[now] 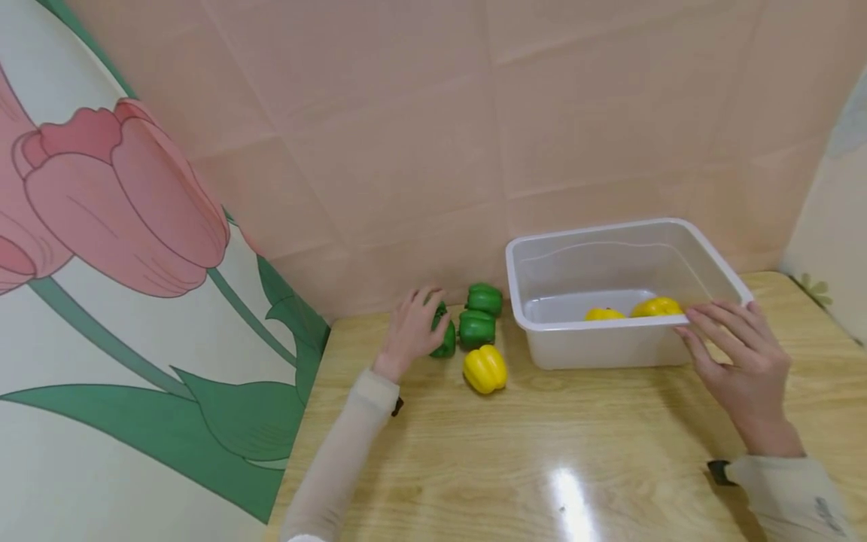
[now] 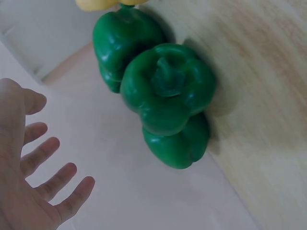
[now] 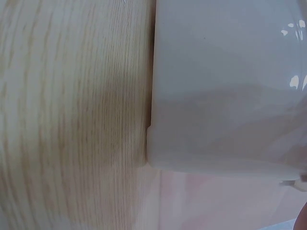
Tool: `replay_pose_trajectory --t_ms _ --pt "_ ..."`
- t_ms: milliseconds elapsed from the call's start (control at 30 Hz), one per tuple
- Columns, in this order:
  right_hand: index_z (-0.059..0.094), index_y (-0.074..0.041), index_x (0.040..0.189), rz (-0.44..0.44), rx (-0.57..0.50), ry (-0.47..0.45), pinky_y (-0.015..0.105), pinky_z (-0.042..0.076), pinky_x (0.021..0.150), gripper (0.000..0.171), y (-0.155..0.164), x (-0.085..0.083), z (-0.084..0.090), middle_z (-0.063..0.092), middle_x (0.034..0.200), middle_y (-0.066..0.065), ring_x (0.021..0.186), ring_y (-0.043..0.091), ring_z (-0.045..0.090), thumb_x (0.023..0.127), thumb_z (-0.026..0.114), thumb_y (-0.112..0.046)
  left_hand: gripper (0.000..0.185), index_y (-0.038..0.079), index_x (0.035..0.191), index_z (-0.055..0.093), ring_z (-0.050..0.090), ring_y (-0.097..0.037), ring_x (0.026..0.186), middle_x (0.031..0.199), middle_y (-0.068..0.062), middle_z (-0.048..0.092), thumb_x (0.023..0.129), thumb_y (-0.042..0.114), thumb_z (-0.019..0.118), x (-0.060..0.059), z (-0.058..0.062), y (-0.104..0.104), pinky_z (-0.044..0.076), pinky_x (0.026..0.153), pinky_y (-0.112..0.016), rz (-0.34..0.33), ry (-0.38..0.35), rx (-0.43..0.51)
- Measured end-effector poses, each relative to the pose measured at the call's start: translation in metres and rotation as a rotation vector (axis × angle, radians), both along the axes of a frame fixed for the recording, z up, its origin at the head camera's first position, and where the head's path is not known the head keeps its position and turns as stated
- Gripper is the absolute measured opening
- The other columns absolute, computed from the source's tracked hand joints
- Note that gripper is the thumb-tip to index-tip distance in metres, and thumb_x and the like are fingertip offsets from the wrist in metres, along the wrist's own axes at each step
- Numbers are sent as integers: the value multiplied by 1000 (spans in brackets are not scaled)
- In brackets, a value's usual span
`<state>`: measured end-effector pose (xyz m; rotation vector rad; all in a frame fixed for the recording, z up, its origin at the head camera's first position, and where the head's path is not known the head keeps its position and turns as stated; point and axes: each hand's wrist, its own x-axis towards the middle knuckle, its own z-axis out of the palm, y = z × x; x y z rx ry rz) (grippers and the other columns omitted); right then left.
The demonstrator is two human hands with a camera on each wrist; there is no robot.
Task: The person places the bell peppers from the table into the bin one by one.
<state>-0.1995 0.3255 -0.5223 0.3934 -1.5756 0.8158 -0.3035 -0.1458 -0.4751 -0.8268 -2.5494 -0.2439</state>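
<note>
Pink tiled wall (image 1: 433, 113) at the back, tulip mural panel (image 1: 115, 248) on the left, light wood table (image 1: 576, 444) in the corner between them. Clear plastic tub (image 1: 596, 342) sat on the table toward the right, against the wall, with two yellow peppers (image 1: 633, 309) lying inside near its front wall. Left of the tub, on the bare wood, three green peppers clustered together: one green pepper under the hand (image 1: 444, 340), a middle one (image 1: 477, 328) just beside it, a rear one (image 1: 485, 299) closer to the wall. A loose yellow pepper (image 1: 485, 369) lay in front of the middle green one, touching or nearly so. Left hand (image 1: 415, 328) was over the leftmost green pepper, fingers spread and only loosely bent; the left wrist view showed the palm (image 2: 21, 191) open with fingers apart, clear of the peppers (image 2: 165, 96), so no grip. Right hand (image 1: 738, 354) rested at the tub's front right rim, fingers mostly straight, fingertips on the rim edge, not wrapped round it. Right wrist view showed only the tub wall (image 3: 230, 86) and table grain (image 3: 72, 115).
</note>
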Motion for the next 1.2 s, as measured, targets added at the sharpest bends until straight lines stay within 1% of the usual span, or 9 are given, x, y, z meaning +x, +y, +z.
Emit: replay_pose_trajectory --t_ms 133,267,400,567,700,967,1200 --pt "85 -1 97 0 5 -3 53 49 115 34 1 0 -2 81 101 20 107 33 76 91 87 -35 41 8 141 66 64 -35 127 145 -12 64 105 28 65 2 -6 -1 59 101 -51 15 -24 -15" --pt "85 -1 97 3 7 -1 52 49 115 34 2 -1 -2 81 101 21 107 34 75 91 86 -35 42 7 141 66 65 -35 125 144 -12 65 103 26 69 3 -11 -1 58 103 -48 17 -10 -19" --pt "85 -1 97 5 6 0 51 49 115 34 1 0 -1 81 102 21 107 33 75 91 86 -35 44 8 140 67 65 -34 124 143 -11 65 100 25 74 3 -16 0 59 101 -47 21 -4 -9" --pt "85 -1 98 7 2 -6 54 47 116 34 1 2 0 81 102 20 108 32 76 91 87 -34 43 11 143 65 62 -33 129 146 -9 63 104 28 69 3 -20 0 60 98 -48 36 -43 0" --pt "85 -1 98 9 1 -8 55 47 116 34 0 2 0 81 102 20 108 32 76 91 87 -34 42 11 142 65 61 -32 131 146 -8 62 105 30 67 2 -23 0 60 98 -47 46 -47 8" --pt "85 -1 98 13 -3 -14 56 47 117 34 1 2 -1 81 103 20 109 32 75 91 87 -34 43 11 143 65 61 -33 131 147 -10 63 103 28 70 1 -29 -1 60 99 -48 49 -48 19" --pt "85 -1 98 12 3 -19 56 46 117 35 1 1 -1 81 103 20 109 34 75 91 87 -35 44 11 142 66 61 -34 132 147 -9 63 100 23 75 1 -37 -1 58 104 -51 52 -54 33"
